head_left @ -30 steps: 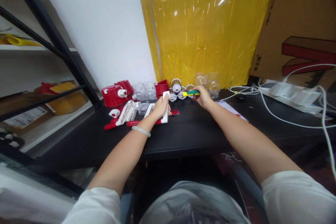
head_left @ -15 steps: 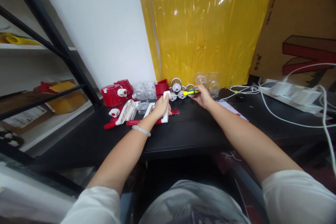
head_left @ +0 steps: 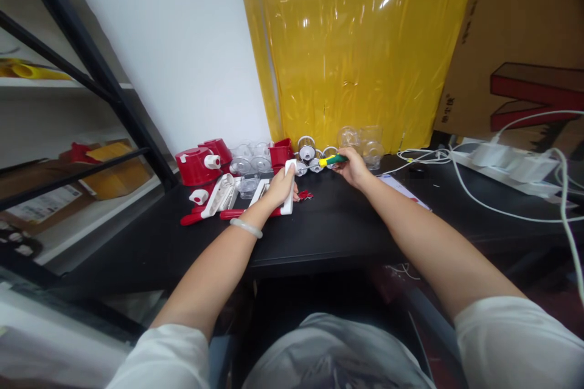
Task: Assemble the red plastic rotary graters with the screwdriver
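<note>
My left hand [head_left: 281, 187] is closed around a white plastic part [head_left: 289, 194], held upright over the desk. In my right hand [head_left: 351, 168] is a screwdriver [head_left: 332, 160] with a yellow and green handle. Its shaft points left at the upper end of the white part; whether the tip sits in a screw cannot be made out. Just right of my left fingers lies a small red heap [head_left: 305, 195] with thin metal bits. Left of that hand rest white parts with red handles [head_left: 223, 197].
Red housings [head_left: 197, 165], clear plastic cups [head_left: 255, 158], metal-rimmed drums [head_left: 306, 148] and a red hopper-like piece [head_left: 281, 153] line the back of the black desk [head_left: 319, 237]. Right stand a sheet of paper [head_left: 404, 190], white cables and a power strip [head_left: 506, 170]. A black shelf frame [head_left: 98, 79] rises at left.
The screwdriver handle has turned about its axis, showing more green now. Both hands stay in nearly the same place.
</note>
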A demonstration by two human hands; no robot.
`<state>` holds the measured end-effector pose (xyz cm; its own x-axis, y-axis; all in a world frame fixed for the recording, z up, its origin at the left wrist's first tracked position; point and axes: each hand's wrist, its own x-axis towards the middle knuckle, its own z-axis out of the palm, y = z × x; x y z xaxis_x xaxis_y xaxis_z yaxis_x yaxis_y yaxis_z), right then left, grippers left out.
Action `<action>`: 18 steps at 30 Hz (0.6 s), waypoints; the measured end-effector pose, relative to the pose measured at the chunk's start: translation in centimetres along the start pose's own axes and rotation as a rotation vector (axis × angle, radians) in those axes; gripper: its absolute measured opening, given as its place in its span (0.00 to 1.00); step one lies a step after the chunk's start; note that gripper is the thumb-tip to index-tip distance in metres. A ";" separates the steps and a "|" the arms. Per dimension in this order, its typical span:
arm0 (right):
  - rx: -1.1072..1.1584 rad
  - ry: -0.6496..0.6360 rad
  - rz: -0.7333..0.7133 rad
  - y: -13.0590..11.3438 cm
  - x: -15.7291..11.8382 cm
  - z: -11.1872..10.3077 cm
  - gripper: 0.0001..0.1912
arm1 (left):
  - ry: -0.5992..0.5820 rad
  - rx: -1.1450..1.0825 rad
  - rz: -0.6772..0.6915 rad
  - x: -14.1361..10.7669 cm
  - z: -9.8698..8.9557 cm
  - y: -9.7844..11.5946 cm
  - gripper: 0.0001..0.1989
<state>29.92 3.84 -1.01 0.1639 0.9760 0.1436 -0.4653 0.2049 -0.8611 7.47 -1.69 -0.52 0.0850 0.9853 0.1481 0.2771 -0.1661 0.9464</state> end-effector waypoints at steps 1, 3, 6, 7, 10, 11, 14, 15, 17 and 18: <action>-0.035 0.019 -0.008 0.1 0.1 -0.1 0.14 | -0.002 0.001 0.007 0.0 0.0 0.0 0.18; -0.139 0.071 -0.035 0.2 0.4 -0.3 0.20 | 0.002 -0.001 0.012 0.0 0.0 0.0 0.18; -0.271 0.080 -0.085 0.5 0.5 -0.5 0.23 | 0.005 -0.001 0.002 0.0 -0.1 0.0 0.19; -0.277 0.065 -0.091 0.5 0.4 -0.5 0.23 | 0.004 0.003 0.001 0.0 -0.1 -0.1 0.19; -0.177 0.037 -0.059 0.3 -0.1 -0.2 0.17 | 0.005 0.008 0.011 0.1 -0.1 -0.1 0.20; -0.119 0.031 -0.041 0.1 -0.2 -0.1 0.15 | 0.007 0.004 0.014 0.1 -0.2 -0.1 0.20; 0.017 -0.012 0.003 -0.2 -0.5 0.1 0.10 | 0.006 -0.009 0.016 0.2 -0.2 -0.2 0.20; 0.033 -0.026 0.010 -0.2 -0.5 0.0 0.10 | 0.003 -0.009 0.017 0.2 -0.2 -0.2 0.19; 0.001 -0.022 0.010 -0.1 -0.3 -0.2 0.13 | 0.000 -0.007 0.019 0.2 -0.1 -0.2 0.19; -0.042 -0.002 0.001 0.0 -0.2 -0.3 0.16 | -0.001 -0.007 0.021 0.2 -0.1 -0.2 0.19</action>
<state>30.20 3.66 -1.17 0.1614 0.9764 0.1433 -0.4291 0.2002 -0.8808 7.30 -1.49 -0.66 0.0915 0.9817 0.1673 0.2685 -0.1861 0.9451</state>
